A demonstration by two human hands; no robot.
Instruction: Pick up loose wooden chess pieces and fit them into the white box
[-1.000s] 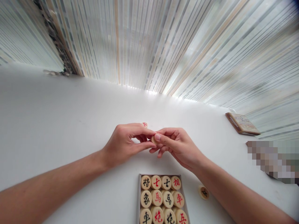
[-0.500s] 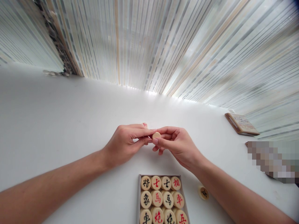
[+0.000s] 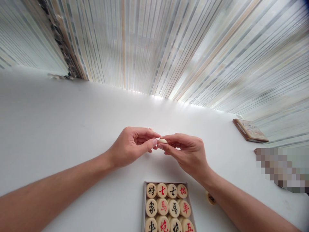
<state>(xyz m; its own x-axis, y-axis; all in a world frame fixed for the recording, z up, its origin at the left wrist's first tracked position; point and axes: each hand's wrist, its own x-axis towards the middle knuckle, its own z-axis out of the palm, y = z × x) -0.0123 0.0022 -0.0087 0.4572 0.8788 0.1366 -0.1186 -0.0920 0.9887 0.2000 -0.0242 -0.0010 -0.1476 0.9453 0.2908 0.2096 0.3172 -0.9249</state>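
Note:
Above the white table, a pale round Chinese chess piece [image 3: 162, 141] is pinched between both hands, its edge turned towards me. My left hand [image 3: 136, 141] has thumb and fingertips at the piece's left side. From the right, my right hand [image 3: 187, 149] grips it between thumb and forefinger. The mark on its face cannot be read. Just behind my left fingers, a piece with red marking [image 3: 150, 129] is mostly hidden. Nearer me lies an open box [image 3: 144, 206] with rows of pieces marked in black and red, cut off by the bottom edge.
A single black-marked piece [image 3: 211, 198] lies right of the box, partly behind my right forearm. At the far right are a flat brown-edged box [image 3: 251, 130] and a pixelated object [image 3: 281, 169]. A striped curtain [image 3: 145, 45] hangs along the table's back edge.
The held piece has tipped from showing its blank face to showing its edge. My right hand has turned with it, and my left thumb has come up against its side.

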